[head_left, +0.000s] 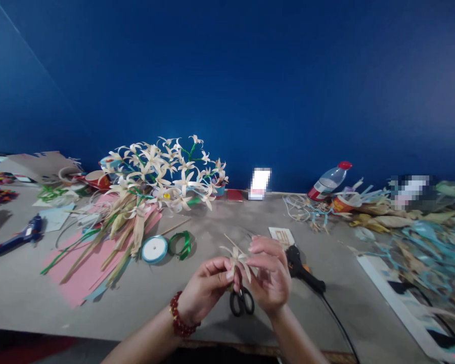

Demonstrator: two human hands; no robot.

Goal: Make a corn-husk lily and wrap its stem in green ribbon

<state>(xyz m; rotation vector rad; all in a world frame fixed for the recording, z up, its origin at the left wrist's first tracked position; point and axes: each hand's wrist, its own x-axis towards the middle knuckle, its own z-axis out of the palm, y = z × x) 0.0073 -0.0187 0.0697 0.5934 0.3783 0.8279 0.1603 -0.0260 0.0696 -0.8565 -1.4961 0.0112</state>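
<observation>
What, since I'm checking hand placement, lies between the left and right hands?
In the head view, a cream flower with narrow, curved petals lies between them: the left hand pinches it, and the right hand is close against its petals, contact unclear.

My left hand (215, 284) pinches a little pale flower (235, 256) above the gray table (131, 313), and my right hand (271, 275) is at its petals. Black scissor handles (233, 304) show just below. A black glue gun (306, 273) lies to the right. White flowers (151, 157) bunch up near the blue wall (227, 86).
</observation>
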